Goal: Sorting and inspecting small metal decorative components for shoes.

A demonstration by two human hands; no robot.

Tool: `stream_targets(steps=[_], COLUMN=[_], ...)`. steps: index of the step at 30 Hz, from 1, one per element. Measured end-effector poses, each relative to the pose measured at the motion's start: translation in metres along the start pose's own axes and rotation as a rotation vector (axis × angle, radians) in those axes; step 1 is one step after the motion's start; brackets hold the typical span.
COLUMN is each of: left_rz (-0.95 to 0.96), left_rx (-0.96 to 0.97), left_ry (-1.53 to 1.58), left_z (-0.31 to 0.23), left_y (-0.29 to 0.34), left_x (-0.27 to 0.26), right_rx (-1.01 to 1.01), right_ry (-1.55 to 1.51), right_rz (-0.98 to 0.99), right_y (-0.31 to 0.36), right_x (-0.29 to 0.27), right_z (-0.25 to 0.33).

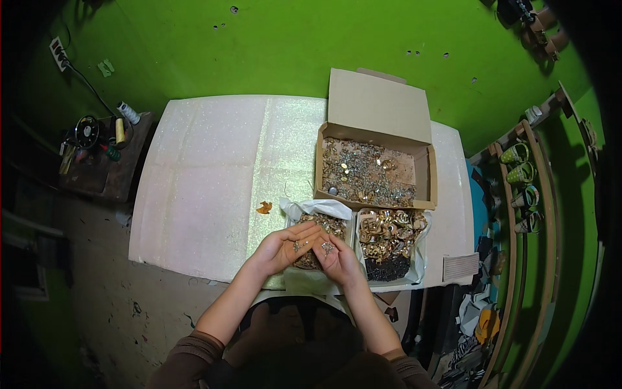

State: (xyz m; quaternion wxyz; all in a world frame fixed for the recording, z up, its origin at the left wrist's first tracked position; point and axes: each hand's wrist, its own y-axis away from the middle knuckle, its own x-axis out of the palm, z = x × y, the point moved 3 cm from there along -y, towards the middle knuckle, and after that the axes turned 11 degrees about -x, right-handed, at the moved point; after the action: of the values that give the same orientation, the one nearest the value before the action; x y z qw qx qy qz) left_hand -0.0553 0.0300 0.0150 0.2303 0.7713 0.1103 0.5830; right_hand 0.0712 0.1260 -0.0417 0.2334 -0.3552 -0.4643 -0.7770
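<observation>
Palm up and cupped, my left hand [277, 251] holds a few small shiny metal-looking pieces [298, 246]. Beside it, my right hand [341, 264] is also turned palm up, with a little heap of similar silvery pieces [328, 247] in it. The fingertips of both hands come close together. Below them is a tray lined with white paper [311, 207], filled with small brownish-gold pieces [332, 223] and partly hidden by my hands. To its right, a second lined tray [420, 262] holds larger gold-coloured fittings [391, 232] and black beads [389, 270].
An open cardboard box [424, 178] with many mixed small metal pieces stands behind the trays. An orange-brown scrap [264, 207] lies on the glittery white table cover [207, 168]. A grey ridged pad [460, 266] is at the right edge; a side table [103, 175] with thread spools stands left.
</observation>
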Motion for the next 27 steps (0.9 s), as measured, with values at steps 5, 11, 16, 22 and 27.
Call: stream_targets(steps=[5,11,16,22,27], left_rz=[-0.018,-0.053,-0.057,-0.027,0.004], left_rx=[0.082,0.089,0.088,0.119,0.197], left_ry=[0.071,0.124,0.136,0.114,0.032], left_z=[-0.001,0.002,0.004,0.011,0.016], left_y=[0.000,-0.004,-0.005,-0.011,-0.018], left_x=[-0.006,-0.014,-0.010,0.001,0.019], right_rx=[-0.114,-0.195,-0.227,-0.249,-0.209], right_ry=[0.187,0.344,0.429,0.168,-0.087], right_rz=[0.021,0.144,0.094,0.033,0.066], right_y=[-0.002,0.005,0.012,0.016,0.009], right_x=[0.013,0.039,0.037,0.034,0.029], right_z=[0.019,0.030,0.026,0.004,-0.013])
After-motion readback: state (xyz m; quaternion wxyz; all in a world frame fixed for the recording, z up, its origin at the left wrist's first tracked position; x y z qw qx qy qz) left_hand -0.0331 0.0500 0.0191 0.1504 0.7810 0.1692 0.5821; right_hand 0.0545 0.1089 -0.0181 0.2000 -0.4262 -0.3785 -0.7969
